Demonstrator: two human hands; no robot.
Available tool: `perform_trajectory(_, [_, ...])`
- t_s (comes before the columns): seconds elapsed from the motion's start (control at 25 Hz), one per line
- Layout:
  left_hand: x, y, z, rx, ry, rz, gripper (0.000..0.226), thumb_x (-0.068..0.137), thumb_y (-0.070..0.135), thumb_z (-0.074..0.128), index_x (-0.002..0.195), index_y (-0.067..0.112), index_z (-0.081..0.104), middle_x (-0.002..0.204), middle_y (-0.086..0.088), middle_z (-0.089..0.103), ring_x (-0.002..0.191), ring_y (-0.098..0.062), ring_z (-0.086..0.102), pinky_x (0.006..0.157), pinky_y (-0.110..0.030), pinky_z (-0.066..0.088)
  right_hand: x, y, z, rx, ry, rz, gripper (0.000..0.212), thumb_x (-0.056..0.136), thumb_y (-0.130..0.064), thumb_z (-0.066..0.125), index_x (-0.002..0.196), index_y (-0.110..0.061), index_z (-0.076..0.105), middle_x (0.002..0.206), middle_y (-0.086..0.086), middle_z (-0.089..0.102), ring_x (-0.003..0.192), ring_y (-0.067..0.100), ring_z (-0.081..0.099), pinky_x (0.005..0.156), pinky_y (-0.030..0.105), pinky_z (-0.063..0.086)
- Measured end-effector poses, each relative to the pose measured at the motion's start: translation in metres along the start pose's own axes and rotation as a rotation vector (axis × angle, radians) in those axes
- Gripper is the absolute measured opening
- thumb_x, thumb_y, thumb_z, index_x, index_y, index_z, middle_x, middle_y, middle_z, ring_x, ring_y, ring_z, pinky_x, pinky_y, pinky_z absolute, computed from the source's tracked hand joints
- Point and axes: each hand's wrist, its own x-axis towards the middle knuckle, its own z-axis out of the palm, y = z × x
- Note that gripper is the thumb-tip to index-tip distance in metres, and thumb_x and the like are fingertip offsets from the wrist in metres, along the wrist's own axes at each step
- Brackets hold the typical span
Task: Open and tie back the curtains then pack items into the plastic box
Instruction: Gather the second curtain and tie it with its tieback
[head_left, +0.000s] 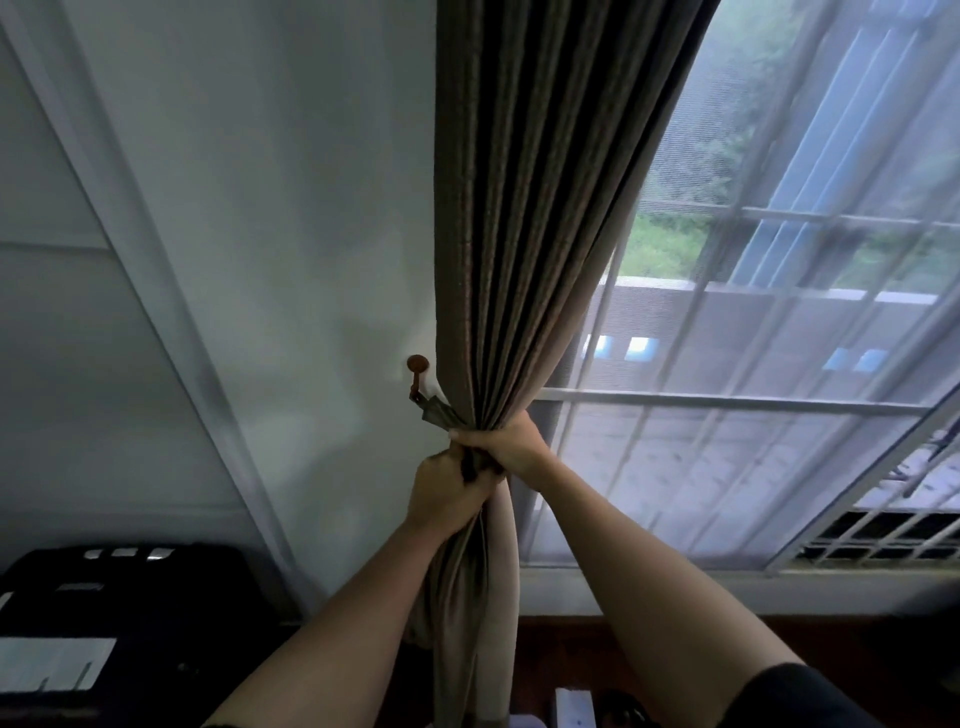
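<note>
A brown pleated curtain (524, 218) hangs at the left side of the window, drawn into a tight bunch at hand height. My right hand (506, 441) grips round the gathered folds. Just below and left, my left hand (447, 491) grips the dark tie-back strap (436, 413) against the bunch. The strap runs up to a round brown wall hook (417, 365) on the white wall. Below my hands the curtain falls loose to the floor. No plastic box is in view.
The window (769, 364) with white bars and a mesh screen fills the right side. A black device (104, 603) with a white sheet sits at the lower left. Small items (576, 709) lie on dark wood at the bottom edge.
</note>
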Motion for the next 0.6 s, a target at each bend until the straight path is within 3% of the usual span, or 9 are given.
perform_trajectory(0.12, [0.018,-0.009,-0.016,-0.066,-0.062,0.073,0.033,0.081,0.023,0.038,0.081,0.002,0.063,0.082,-0.016,0.062,0.08,-0.028,0.058,0.064,-0.026,0.039,0.002,0.0,0.002,-0.02,0.116,0.074,0.058,0.073,-0.032,0.07,0.124,-0.015,0.05,0.113,0.001,0.059,0.104,0.022,0.058,0.085,0.034,0.052])
perform_trajectory(0.24, [0.035,-0.014,-0.017,-0.169,-0.029,0.105,0.019,0.087,0.001,0.047,0.095,-0.005,0.064,0.1,-0.016,0.063,0.089,-0.02,0.058,0.076,-0.01,0.042,-0.002,-0.001,0.001,0.02,0.129,0.058,0.054,0.08,-0.027,0.064,0.13,-0.016,0.046,0.116,0.003,0.056,0.107,0.022,0.054,0.09,0.033,0.047])
perform_trajectory(0.44, [0.037,-0.011,-0.007,-0.362,-0.022,0.022,0.019,0.089,0.002,0.051,0.107,0.001,0.05,0.103,-0.011,0.062,0.091,-0.014,0.059,0.086,-0.034,0.049,-0.006,-0.003,0.001,0.01,0.141,0.088,0.049,0.076,-0.022,0.062,0.122,-0.015,0.05,0.117,0.008,0.059,0.108,0.026,0.056,0.093,0.038,0.049])
perform_trajectory(0.6, [0.034,-0.026,-0.007,-0.407,-0.018,-0.131,0.031,0.092,0.009,0.048,0.123,0.013,0.047,0.118,0.0,0.059,0.107,-0.017,0.056,0.096,-0.035,0.044,-0.008,-0.008,0.004,-0.067,0.096,0.128,0.062,0.065,-0.035,0.064,0.122,-0.016,0.05,0.115,0.007,0.06,0.106,0.026,0.057,0.093,0.042,0.05])
